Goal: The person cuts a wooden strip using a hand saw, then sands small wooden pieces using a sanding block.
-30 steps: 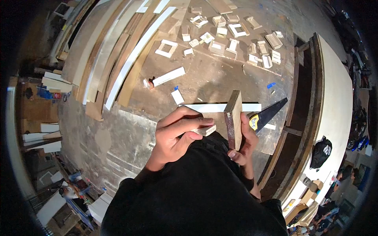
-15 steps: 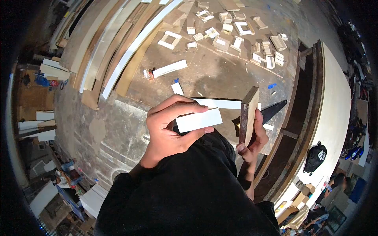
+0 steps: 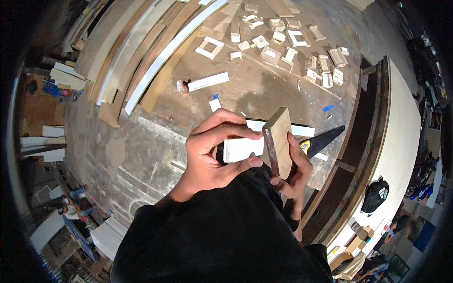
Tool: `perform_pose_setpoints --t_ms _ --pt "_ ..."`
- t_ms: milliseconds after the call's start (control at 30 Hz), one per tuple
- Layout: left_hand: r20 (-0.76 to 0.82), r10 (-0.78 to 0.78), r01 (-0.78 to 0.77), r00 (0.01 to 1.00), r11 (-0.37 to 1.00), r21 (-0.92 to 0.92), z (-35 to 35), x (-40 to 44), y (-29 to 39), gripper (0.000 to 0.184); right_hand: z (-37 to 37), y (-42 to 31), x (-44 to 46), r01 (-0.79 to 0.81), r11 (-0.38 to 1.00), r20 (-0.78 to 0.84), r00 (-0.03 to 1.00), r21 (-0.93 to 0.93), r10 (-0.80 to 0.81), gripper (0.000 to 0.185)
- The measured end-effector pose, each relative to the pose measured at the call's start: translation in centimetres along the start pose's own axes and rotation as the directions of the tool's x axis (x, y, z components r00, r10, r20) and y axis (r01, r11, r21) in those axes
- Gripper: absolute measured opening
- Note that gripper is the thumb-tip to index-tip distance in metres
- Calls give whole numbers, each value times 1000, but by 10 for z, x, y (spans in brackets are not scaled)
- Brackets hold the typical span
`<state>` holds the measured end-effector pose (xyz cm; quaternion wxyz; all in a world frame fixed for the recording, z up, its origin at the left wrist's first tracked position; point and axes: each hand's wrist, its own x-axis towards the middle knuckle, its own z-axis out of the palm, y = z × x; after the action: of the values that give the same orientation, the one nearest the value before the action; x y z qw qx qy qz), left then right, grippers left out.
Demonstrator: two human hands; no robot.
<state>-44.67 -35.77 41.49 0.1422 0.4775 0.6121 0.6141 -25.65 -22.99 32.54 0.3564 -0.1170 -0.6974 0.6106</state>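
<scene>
My left hand [image 3: 205,153] is closed around a short white wooden block [image 3: 238,149], fingers on top and thumb below. My right hand [image 3: 296,167] grips a small flat wooden board [image 3: 279,137] on its edge, pale on one face and dark brown along the narrow side. The block's right end is close against the board; whether they touch I cannot tell. Beyond them a long white strip [image 3: 304,129] lies partly hidden behind the board. A handsaw [image 3: 325,141] with a black blade and a yellow-marked handle rests to the right of my right hand.
Several small wooden frames and blocks [image 3: 271,55] are scattered ahead. Long planks [image 3: 155,56] lie at the upper left, near a white offcut [image 3: 207,81]. On the right stands a pale-topped bench [image 3: 401,127] bearing a black bag [image 3: 376,195]. Other people are at the lower edges.
The board in my right hand has moved left, closing the gap to the white block. My left hand has shifted slightly right, and the block is turned a little.
</scene>
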Motion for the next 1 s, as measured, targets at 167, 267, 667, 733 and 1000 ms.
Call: perform_pose_setpoints --t_ms 167,267,667,733,1000 --pt "48 -48 57 998 980 -193 4 0 -3 29 -6 5 2 56 994 32 998 -92 -54 84" --pt "8 -180 170 984 910 -377 4 -11 -8 21 -7 5 -2 57 994 53 997 -91 -52 85" --pt "71 -381 353 922 752 -556 5 -13 -10 34 8 -5 0 -22 995 61 998 95 16 93" --pt "15 -457 384 889 727 -569 10 -10 -3 30 17 -7 1 -72 985 35 997 159 67 91" --pt "261 -313 311 913 949 51 -1 -15 3 21 -10 -21 42 -177 982 178 966 -65 186 86"
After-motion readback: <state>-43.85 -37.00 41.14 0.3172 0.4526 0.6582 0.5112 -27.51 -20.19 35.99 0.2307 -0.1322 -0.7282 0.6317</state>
